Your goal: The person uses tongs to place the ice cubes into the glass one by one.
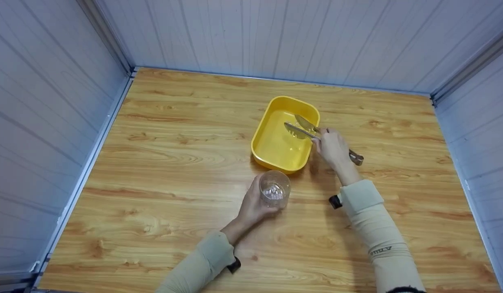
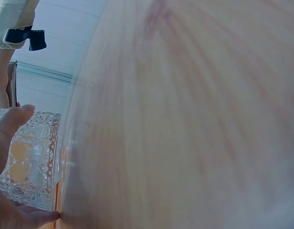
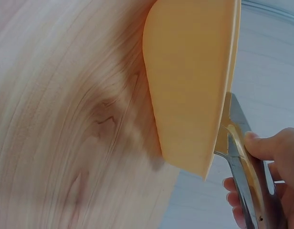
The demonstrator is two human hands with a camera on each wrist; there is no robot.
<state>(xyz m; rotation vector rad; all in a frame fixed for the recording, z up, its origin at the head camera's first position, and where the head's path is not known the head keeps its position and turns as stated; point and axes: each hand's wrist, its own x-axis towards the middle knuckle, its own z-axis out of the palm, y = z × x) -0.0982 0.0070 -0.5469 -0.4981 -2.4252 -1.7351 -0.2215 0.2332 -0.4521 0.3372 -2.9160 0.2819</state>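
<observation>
Head view: left hand (image 1: 254, 205) curls round one side of a clear glass (image 1: 275, 190), thumb nearest the wearer. Right hand (image 1: 334, 148) pinches metal tongs (image 1: 304, 133) between thumb and fingers, tips spread apart. Yellow bin (image 1: 276, 150) sits just beyond the left fingers; tong tips reach over it from the right fingers. Can't tell if the patterned bit in the glass is contents. Left wrist view cuts off part of the left hand; right wrist view crops the bin.
</observation>
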